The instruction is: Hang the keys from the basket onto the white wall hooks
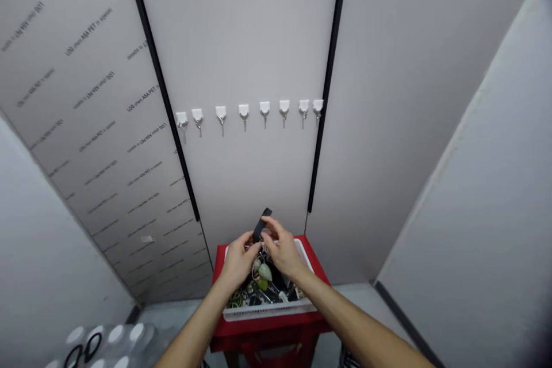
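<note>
Both hands are raised over a white basket (250,315) full of small items. Between them is a black strap (260,229), bent into a loop at its top. My left hand (238,257) pinches the strap's lower end from the left, and my right hand (282,248) holds it from the right with thumb and fingers. Below the fingertips hang or lie green leaf-shaped charms (264,271); whether they are joined to the strap I cannot tell. Metal and dark pieces, perhaps key rings, fill the basket under my wrists.
The basket stands on a red-covered stool or box (267,330). Ahead, a row of several white hooks (264,109) is fixed to a pale panel between two black strips (330,69). Clear bottles with white caps (116,333) and black scissors handles (92,348) are at lower left.
</note>
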The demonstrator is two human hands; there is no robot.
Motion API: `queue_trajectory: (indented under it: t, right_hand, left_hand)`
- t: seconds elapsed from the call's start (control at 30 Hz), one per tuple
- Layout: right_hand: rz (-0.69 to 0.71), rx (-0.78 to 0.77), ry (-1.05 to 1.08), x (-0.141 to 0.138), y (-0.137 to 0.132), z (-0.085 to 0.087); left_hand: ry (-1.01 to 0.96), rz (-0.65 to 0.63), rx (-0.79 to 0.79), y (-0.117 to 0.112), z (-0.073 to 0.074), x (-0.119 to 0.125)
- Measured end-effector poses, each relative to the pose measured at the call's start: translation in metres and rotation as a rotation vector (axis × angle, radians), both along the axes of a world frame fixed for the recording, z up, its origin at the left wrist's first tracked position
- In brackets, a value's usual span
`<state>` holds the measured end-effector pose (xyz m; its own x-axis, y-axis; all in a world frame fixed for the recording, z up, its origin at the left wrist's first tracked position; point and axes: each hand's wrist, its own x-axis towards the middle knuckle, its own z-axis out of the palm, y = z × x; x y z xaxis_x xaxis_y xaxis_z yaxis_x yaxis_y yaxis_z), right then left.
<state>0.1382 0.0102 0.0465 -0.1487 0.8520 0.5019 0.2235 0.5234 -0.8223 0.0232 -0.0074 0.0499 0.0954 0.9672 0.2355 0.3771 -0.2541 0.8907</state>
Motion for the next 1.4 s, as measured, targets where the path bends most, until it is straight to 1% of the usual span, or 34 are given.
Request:
queue_trajectory:
  t: [0.1, 0.17, 0.27, 0.33, 0.43, 0.5, 0.57, 0.63, 0.67, 0.7, 0.77, 0.83, 0.87, 0.93, 1.0, 1.07, 1.13, 1.23, 1.3, 1.33, 1.4]
  right_hand:
    - [0.063, -0.11, 0.233, -0.007, 0.005, 0.012]
    - [0.097, -0.157, 0.278, -0.013, 0.01, 0.02]
    - [0.152, -0.19, 0.239, -0.026, 0.017, 0.034]
    - [0.163, -0.174, 0.228, -0.036, 0.021, 0.045]
    - [0.094, -0.106, 0.196, -0.053, 0.025, 0.067]
    - [0.025, -0.044, 0.095, -0.065, 0.028, 0.084]
    - [-0.037, 0.025, -0.038, -0.076, 0.03, 0.104]
    - [-0.04, 0.07, -0.14, -0.084, 0.032, 0.124]
    - [0.002, 0.07, -0.167, -0.087, 0.034, 0.133]
    - [0.074, 0.049, -0.18, -0.088, 0.035, 0.143]
    - [0.264, -0.044, -0.173, -0.089, 0.039, 0.158]
    - [0.436, -0.148, -0.143, -0.09, 0.044, 0.169]
    - [0.492, -0.182, -0.123, -0.091, 0.047, 0.174]
    - [0.526, -0.194, -0.058, -0.097, 0.055, 0.181]
    - [0.484, -0.152, 0.029, -0.11, 0.065, 0.189]
    - [0.382, -0.072, 0.083, -0.127, 0.076, 0.199]
    - [0.239, 0.034, 0.06, -0.146, 0.088, 0.212]
    - [-0.012, 0.21, -0.081, -0.169, 0.103, 0.231]
    - [-0.154, 0.285, -0.219, -0.178, 0.11, 0.239]
    - [-0.21, 0.306, -0.3, -0.181, 0.113, 0.242]
    - [-0.292, 0.328, -0.47, -0.184, 0.117, 0.244]
  left_hand:
    - [-0.139, -0.054, 0.001, 0.0, 0.006, -0.005]
    - [-0.184, -0.059, 0.002, 0.001, 0.011, -0.009]
    - [-0.177, 0.014, 0.011, 0.003, 0.019, -0.018]
    - [-0.177, 0.05, 0.024, 0.005, 0.028, -0.024]
    - [-0.208, 0.053, 0.063, 0.006, 0.046, -0.031]
    - [-0.206, 0.079, 0.118, 0.007, 0.058, -0.035]
    - [-0.185, 0.175, 0.193, 0.008, 0.069, -0.04]
    - [-0.199, 0.278, 0.249, 0.009, 0.079, -0.047]
    - [-0.233, 0.304, 0.254, 0.01, 0.085, -0.053]
    - [-0.283, 0.305, 0.243, 0.012, 0.091, -0.059]
    - [-0.405, 0.259, 0.19, 0.015, 0.103, -0.075]
    - [-0.506, 0.23, 0.161, 0.02, 0.117, -0.091]
    - [-0.54, 0.236, 0.168, 0.023, 0.124, -0.099]
    - [-0.573, 0.281, 0.208, 0.03, 0.138, -0.112]
    - [-0.56, 0.339, 0.258, 0.039, 0.153, -0.123]
    - [-0.532, 0.404, 0.305, 0.05, 0.169, -0.132]
    - [-0.516, 0.476, 0.346, 0.063, 0.185, -0.139]
    - [-0.5, 0.571, 0.366, 0.085, 0.202, -0.148]
    - [-0.451, 0.618, 0.338, 0.101, 0.207, -0.153]
    - [-0.413, 0.642, 0.316, 0.108, 0.207, -0.154]
    - [-0.34, 0.683, 0.271, 0.121, 0.201, -0.155]
